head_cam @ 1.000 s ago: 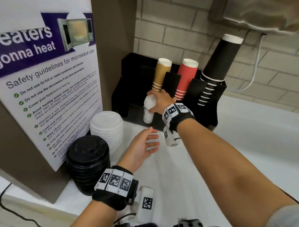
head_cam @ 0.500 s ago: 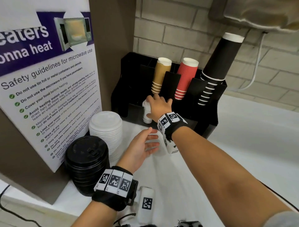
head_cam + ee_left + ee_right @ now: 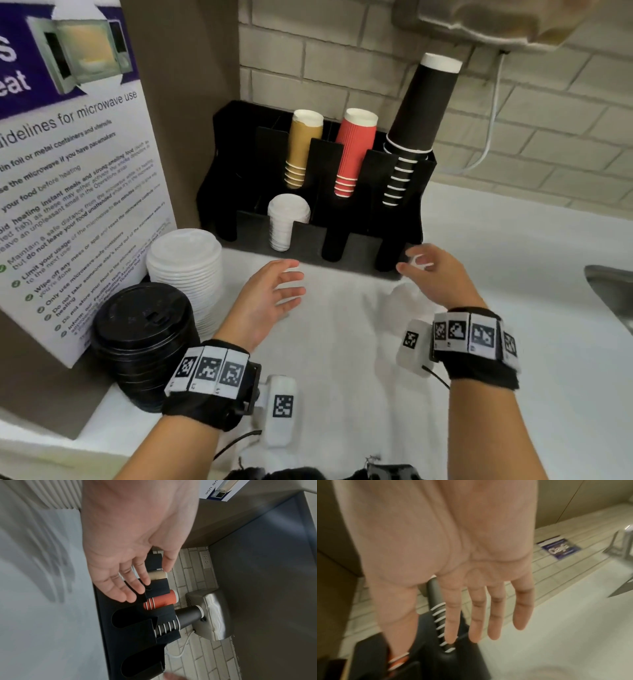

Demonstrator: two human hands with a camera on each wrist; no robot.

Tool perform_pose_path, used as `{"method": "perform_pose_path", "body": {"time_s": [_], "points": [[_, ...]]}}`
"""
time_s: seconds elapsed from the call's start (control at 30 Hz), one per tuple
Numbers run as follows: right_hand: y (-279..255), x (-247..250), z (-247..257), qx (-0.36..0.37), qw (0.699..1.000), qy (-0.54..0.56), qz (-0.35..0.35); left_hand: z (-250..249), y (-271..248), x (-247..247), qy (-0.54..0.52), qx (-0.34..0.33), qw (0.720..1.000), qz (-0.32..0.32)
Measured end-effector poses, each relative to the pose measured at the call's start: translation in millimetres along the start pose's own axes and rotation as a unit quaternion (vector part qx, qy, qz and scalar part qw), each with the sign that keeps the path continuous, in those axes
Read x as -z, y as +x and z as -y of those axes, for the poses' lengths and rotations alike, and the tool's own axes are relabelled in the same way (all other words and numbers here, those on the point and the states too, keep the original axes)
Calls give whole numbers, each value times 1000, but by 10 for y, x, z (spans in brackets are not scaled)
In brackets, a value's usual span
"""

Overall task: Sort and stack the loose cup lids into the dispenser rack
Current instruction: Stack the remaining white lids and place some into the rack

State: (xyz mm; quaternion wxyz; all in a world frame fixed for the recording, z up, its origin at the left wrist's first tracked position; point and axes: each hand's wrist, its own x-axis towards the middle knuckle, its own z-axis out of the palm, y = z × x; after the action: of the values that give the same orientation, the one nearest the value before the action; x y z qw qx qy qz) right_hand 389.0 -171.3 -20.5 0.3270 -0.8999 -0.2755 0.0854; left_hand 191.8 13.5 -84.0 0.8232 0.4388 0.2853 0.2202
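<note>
A black dispenser rack stands against the brick wall, seen also from the left wrist as the rack. A stack of small white lids sits in its second front slot. Loose on the counter at the left are a stack of large white lids and a stack of black lids. My left hand hovers open in front of the rack, palm turned right, holding nothing. My right hand hovers open before the rack's right end, fingers spread and empty, as the right wrist view confirms.
Tan cups, red cups and black cups stand upside down in the rack's back slots. A microwave guideline poster rises at the left. A steel hand dryer hangs above; a sink edge lies right.
My right hand has let go of the small white lids in the rack slot and drawn back to the right. The left hand has stayed roughly where it was.
</note>
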Motion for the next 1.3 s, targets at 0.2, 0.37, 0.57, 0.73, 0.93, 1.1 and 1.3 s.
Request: {"method": "perform_pose_path", "body": {"time_s": [0.2,0.37,0.57,0.73,0.93,1.1,1.3], "points": [[-226,-75,-337,-69,993,-57,75,15,-22,-82,11,0,1000,12],[-227,-186,-362,-79,993,-51,77,40,-69,-147,21,0,1000,23],[-219,-228,-348,-86,993,-42,75,29,-84,-152,32,-8,999,25],[-218,-135,-300,-67,996,-28,51,6,-98,-184,44,-13,998,32],[-293,-59,115,61,990,121,49,18,-190,-294,131,-61,980,139],[-397,-331,438,91,954,242,153,66,-223,-437,114,-99,966,208],[-372,-352,496,103,938,269,192,51,-217,-403,101,-109,969,197]]}}
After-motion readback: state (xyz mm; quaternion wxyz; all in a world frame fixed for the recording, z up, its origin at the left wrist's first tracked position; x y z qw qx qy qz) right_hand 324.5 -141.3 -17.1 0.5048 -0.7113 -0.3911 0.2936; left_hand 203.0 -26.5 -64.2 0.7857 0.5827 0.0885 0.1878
